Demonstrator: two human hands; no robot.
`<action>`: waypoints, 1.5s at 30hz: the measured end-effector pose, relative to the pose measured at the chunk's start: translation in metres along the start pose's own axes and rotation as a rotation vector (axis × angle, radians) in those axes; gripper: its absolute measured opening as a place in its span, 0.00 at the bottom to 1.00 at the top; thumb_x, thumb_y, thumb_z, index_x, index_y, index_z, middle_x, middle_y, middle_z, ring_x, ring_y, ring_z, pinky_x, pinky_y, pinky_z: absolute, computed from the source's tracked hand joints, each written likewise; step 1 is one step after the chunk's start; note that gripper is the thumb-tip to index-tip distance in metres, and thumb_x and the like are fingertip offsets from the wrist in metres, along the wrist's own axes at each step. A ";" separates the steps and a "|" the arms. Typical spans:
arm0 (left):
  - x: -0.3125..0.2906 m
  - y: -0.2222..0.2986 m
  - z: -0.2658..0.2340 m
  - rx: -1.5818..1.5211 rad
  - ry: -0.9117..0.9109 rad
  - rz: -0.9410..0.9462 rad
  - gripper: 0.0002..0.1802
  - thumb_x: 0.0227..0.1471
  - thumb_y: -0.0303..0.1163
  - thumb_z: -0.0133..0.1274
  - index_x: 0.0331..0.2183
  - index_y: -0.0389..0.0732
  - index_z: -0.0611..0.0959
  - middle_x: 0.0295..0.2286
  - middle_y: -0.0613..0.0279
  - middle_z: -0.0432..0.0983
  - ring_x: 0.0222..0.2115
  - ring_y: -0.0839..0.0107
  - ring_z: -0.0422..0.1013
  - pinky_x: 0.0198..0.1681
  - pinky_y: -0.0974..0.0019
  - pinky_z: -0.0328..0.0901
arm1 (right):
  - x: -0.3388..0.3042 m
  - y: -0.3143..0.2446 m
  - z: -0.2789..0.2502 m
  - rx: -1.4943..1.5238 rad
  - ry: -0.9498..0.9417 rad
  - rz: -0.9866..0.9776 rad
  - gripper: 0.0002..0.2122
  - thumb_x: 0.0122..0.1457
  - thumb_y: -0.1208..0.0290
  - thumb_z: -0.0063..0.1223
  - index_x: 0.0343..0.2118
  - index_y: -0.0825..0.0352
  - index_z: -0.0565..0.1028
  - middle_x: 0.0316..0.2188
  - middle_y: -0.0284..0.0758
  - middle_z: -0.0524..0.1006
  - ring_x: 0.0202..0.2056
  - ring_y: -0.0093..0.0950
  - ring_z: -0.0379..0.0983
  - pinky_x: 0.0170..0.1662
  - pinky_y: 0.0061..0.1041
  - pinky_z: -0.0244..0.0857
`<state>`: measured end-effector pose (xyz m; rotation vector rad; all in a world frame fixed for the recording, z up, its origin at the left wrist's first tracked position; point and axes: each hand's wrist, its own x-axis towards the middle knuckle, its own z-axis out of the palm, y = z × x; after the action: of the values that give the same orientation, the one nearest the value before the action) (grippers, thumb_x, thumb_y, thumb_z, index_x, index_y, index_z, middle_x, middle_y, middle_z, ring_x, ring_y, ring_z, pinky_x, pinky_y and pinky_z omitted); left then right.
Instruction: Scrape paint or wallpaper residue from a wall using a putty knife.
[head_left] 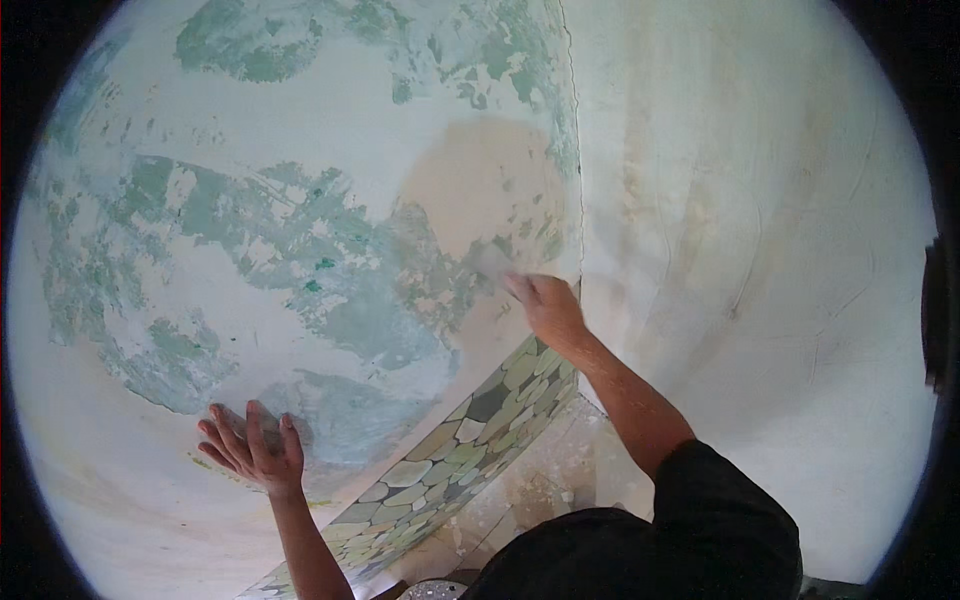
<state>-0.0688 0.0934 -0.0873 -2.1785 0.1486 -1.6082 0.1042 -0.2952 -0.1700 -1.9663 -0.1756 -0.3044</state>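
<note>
- Pressing flat, fingers spread, the left hand (pixel 252 445) rests on the peeling green-and-white wall (pixel 300 250).
- Right hand (pixel 545 305), well apart, is closed on a small pale scrubbing piece (pixel 497 262) against that wall, beside the corner.
- Mosaic stone skirting (pixel 470 450) runs below both hands.

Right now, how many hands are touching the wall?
2. The left hand lies flat on the peeling wall, low left. The right hand presses near the corner, higher up.

The left hand (pixel 252 447) is raised with its palm pressed flat and its fingers (pixel 222 432) spread and pointing up, the bare forearm rising straight from the lower edge. The right hand (pixel 545 303) reaches further up and forward, fingers curled together and blurred at the tips. Its arm stretches out nearly straight from a dark short sleeve.
</note>
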 end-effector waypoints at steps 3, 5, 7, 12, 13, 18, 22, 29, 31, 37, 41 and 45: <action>0.000 -0.002 -0.001 0.009 -0.001 0.006 0.23 0.53 0.48 0.53 0.49 0.49 0.78 0.60 0.47 0.57 0.63 0.47 0.47 0.64 0.41 0.34 | 0.009 -0.013 0.019 0.029 0.049 -0.066 0.26 0.64 0.51 0.42 0.19 0.73 0.68 0.12 0.44 0.62 0.16 0.35 0.59 0.25 0.36 0.57; -0.001 -0.003 -0.001 0.016 0.008 0.015 0.24 0.52 0.47 0.53 0.49 0.49 0.78 0.60 0.48 0.57 0.63 0.47 0.47 0.64 0.41 0.35 | 0.004 -0.017 0.016 0.056 0.018 -0.063 0.27 0.64 0.51 0.42 0.19 0.73 0.68 0.12 0.44 0.62 0.16 0.36 0.58 0.25 0.36 0.56; 0.000 -0.003 -0.002 0.019 0.003 0.006 0.24 0.52 0.47 0.53 0.49 0.49 0.77 0.60 0.48 0.57 0.63 0.47 0.47 0.64 0.41 0.35 | -0.004 -0.017 0.010 0.043 0.012 -0.063 0.27 0.64 0.51 0.42 0.19 0.73 0.68 0.12 0.44 0.62 0.16 0.36 0.58 0.25 0.37 0.56; 0.001 -0.001 -0.001 0.017 0.016 0.011 0.24 0.52 0.48 0.53 0.50 0.49 0.77 0.60 0.48 0.57 0.63 0.47 0.47 0.64 0.41 0.35 | -0.011 0.002 0.015 0.061 0.053 -0.077 0.27 0.64 0.50 0.42 0.19 0.73 0.68 0.12 0.46 0.62 0.16 0.36 0.58 0.24 0.37 0.56; 0.002 0.001 -0.001 0.008 0.013 0.004 0.24 0.53 0.48 0.53 0.49 0.49 0.78 0.60 0.49 0.57 0.63 0.48 0.47 0.64 0.42 0.36 | -0.004 -0.008 0.016 0.032 0.050 -0.057 0.27 0.64 0.50 0.42 0.19 0.73 0.68 0.12 0.46 0.63 0.16 0.36 0.59 0.24 0.37 0.56; 0.000 -0.001 -0.002 0.024 0.016 0.008 0.24 0.53 0.48 0.53 0.49 0.48 0.79 0.60 0.50 0.57 0.63 0.50 0.48 0.64 0.42 0.36 | 0.001 -0.028 0.018 0.033 0.074 -0.118 0.26 0.64 0.52 0.43 0.19 0.73 0.69 0.13 0.45 0.64 0.16 0.36 0.58 0.24 0.37 0.56; -0.003 -0.004 -0.003 0.013 0.001 -0.004 0.24 0.53 0.48 0.53 0.49 0.48 0.78 0.60 0.50 0.57 0.63 0.48 0.47 0.64 0.41 0.36 | -0.017 -0.010 0.008 0.068 0.093 -0.095 0.26 0.64 0.52 0.42 0.19 0.73 0.69 0.13 0.45 0.63 0.16 0.36 0.58 0.24 0.36 0.56; -0.001 -0.002 0.001 0.007 0.005 0.002 0.25 0.52 0.48 0.55 0.50 0.48 0.78 0.60 0.50 0.56 0.64 0.49 0.47 0.64 0.41 0.36 | 0.008 -0.034 0.021 0.052 0.110 -0.114 0.26 0.64 0.52 0.41 0.20 0.74 0.69 0.13 0.44 0.63 0.17 0.34 0.58 0.26 0.36 0.57; 0.001 -0.002 -0.002 0.002 0.000 -0.003 0.25 0.52 0.48 0.55 0.50 0.48 0.78 0.60 0.50 0.56 0.64 0.49 0.47 0.64 0.41 0.36 | 0.005 -0.041 0.018 0.062 0.095 -0.094 0.25 0.64 0.52 0.41 0.21 0.74 0.69 0.13 0.44 0.63 0.18 0.35 0.59 0.26 0.36 0.57; -0.001 -0.002 -0.003 0.014 0.017 -0.010 0.22 0.54 0.48 0.52 0.47 0.48 0.80 0.59 0.48 0.58 0.63 0.48 0.48 0.64 0.41 0.36 | -0.010 -0.006 0.005 0.056 0.094 -0.034 0.26 0.64 0.52 0.42 0.20 0.74 0.69 0.14 0.47 0.64 0.18 0.40 0.59 0.27 0.38 0.57; -0.001 0.000 0.001 -0.024 0.024 0.000 0.25 0.52 0.47 0.54 0.50 0.49 0.78 0.60 0.50 0.57 0.63 0.49 0.48 0.64 0.41 0.36 | 0.004 -0.022 0.002 0.052 0.065 0.012 0.26 0.64 0.52 0.42 0.20 0.74 0.69 0.13 0.47 0.63 0.18 0.39 0.58 0.26 0.38 0.57; -0.001 -0.001 -0.001 -0.008 0.004 -0.019 0.24 0.52 0.47 0.54 0.50 0.49 0.78 0.60 0.50 0.57 0.63 0.50 0.48 0.64 0.41 0.36 | 0.019 -0.043 0.012 0.093 0.165 -0.198 0.26 0.64 0.53 0.43 0.19 0.74 0.69 0.14 0.48 0.63 0.18 0.39 0.58 0.26 0.38 0.57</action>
<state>-0.0703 0.0942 -0.0875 -2.1891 0.1362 -1.6251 0.1127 -0.2672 -0.1314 -1.8249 -0.2732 -0.5747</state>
